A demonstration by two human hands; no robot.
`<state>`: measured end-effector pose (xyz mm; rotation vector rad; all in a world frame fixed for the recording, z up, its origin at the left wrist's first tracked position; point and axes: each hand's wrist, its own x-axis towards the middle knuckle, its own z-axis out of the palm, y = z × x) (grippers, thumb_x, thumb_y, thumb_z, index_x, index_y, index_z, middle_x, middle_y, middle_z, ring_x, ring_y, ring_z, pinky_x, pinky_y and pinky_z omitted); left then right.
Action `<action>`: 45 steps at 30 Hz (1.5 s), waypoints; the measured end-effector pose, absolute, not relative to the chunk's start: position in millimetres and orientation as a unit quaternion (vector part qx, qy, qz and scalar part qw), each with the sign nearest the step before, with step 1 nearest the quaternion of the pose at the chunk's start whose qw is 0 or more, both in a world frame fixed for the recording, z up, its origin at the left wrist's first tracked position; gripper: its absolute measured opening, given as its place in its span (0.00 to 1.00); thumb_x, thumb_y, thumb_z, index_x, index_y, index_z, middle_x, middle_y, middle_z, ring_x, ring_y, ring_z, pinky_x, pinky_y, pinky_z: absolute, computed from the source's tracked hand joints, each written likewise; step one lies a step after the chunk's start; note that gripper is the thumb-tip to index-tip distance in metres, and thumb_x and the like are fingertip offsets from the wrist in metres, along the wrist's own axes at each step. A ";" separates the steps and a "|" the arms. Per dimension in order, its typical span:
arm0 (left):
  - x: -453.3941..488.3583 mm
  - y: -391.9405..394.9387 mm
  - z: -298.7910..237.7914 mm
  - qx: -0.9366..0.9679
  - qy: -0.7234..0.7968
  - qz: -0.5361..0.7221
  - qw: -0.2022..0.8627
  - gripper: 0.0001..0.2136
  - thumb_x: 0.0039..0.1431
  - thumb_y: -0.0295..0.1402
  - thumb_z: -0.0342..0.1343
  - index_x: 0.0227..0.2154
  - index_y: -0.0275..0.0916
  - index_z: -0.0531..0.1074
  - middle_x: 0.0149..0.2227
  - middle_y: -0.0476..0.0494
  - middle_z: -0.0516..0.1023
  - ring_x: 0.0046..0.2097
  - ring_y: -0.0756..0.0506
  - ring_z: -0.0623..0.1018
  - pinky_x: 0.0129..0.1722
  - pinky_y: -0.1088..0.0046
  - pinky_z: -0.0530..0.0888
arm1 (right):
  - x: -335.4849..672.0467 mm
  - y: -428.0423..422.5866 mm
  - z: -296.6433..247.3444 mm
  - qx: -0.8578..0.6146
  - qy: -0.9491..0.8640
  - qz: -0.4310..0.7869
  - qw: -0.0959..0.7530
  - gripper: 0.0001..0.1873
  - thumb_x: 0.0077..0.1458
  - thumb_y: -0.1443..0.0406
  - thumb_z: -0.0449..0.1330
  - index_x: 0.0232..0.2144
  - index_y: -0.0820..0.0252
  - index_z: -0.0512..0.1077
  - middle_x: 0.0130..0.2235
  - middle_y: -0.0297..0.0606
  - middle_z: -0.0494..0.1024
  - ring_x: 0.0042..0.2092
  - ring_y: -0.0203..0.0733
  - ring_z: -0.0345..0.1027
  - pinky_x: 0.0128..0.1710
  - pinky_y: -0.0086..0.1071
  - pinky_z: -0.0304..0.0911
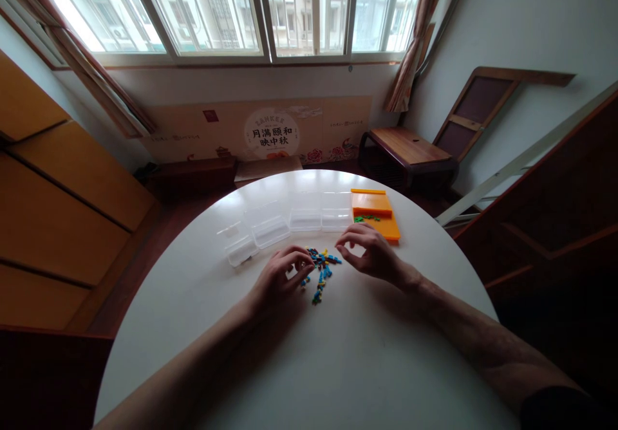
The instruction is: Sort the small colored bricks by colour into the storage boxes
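Note:
A small pile of toy building bricks (320, 274), mostly blue with some yellow, green and dark pieces, lies on the white round table (357, 353). At the pile's left edge, my left hand (282, 274) has curled fingers, thumb and fingertips close together among the bricks. Any piece between them is too small to make out. My right hand (369, 253) hovers right of the pile, in front of the orange tray (390, 227). Its thumb and forefinger meet in a pinch; whether a piece is held cannot be seen. Green bricks (367, 219) lie in the orange tray.
Several clear plastic boxes (271, 232) with raised lids stand in an arc behind the pile, left of the orange tray. Beyond the table are a wooden stool (410, 145), a printed cardboard panel (222, 130) and a window. An orange-brown cabinet (53, 224) stands left.

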<state>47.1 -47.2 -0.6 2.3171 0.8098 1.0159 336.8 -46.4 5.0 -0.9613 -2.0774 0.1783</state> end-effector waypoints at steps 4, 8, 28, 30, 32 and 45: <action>48.0 -47.1 0.0 0.839 0.295 0.385 0.248 0.07 0.75 0.36 0.60 0.43 0.40 0.81 0.44 0.39 0.82 0.43 0.45 0.82 0.46 0.67 0.79 | 315.0 -56.7 4.7 -0.307 -0.864 0.107 0.385 0.01 0.67 0.64 0.67 0.41 0.53 0.80 0.37 0.35 0.84 0.38 0.42 0.76 0.49 0.39 0.69; 49.2 -48.4 0.6 0.854 0.282 0.376 0.224 0.06 0.75 0.35 0.60 0.42 0.41 0.80 0.44 0.40 0.82 0.45 0.45 0.82 0.47 0.66 0.79 | 305.1 -58.1 1.2 -0.300 -0.863 0.128 0.385 0.02 0.68 0.62 0.68 0.42 0.52 0.81 0.36 0.34 0.84 0.39 0.41 0.77 0.51 0.38 0.69; 44.9 -57.2 9.5 0.882 0.266 0.345 0.180 0.04 0.72 0.32 0.61 0.40 0.42 0.79 0.44 0.41 0.84 0.47 0.43 0.83 0.52 0.62 0.77 | 340.3 -43.5 5.3 -0.406 -0.821 0.072 0.395 0.06 0.67 0.63 0.66 0.35 0.54 0.80 0.32 0.33 0.80 0.33 0.40 0.72 0.48 0.38 0.68; 43.4 -58.1 11.1 0.896 0.242 0.324 0.185 0.02 0.70 0.32 0.61 0.40 0.42 0.78 0.44 0.41 0.84 0.47 0.43 0.83 0.53 0.61 0.76 | 356.3 -36.7 8.4 -0.443 -0.803 0.053 0.395 0.06 0.67 0.63 0.66 0.35 0.54 0.79 0.32 0.33 0.81 0.35 0.41 0.74 0.50 0.40 0.67; 41.4 -57.9 11.3 0.907 0.218 0.308 0.189 0.02 0.67 0.33 0.63 0.39 0.43 0.77 0.43 0.42 0.83 0.46 0.44 0.83 0.52 0.62 0.75 | 372.4 -29.4 9.3 -0.479 -0.781 0.046 0.397 0.06 0.66 0.63 0.65 0.34 0.55 0.79 0.33 0.34 0.82 0.35 0.42 0.75 0.49 0.39 0.68; 38.6 -56.8 -0.4 0.937 0.206 0.255 0.123 0.01 0.65 0.34 0.64 0.37 0.45 0.79 0.39 0.48 0.84 0.40 0.47 0.82 0.49 0.66 0.74 | 398.7 -12.6 -7.7 -0.571 -0.741 -0.004 0.354 0.04 0.63 0.62 0.66 0.36 0.55 0.80 0.35 0.34 0.84 0.33 0.41 0.74 0.47 0.40 0.65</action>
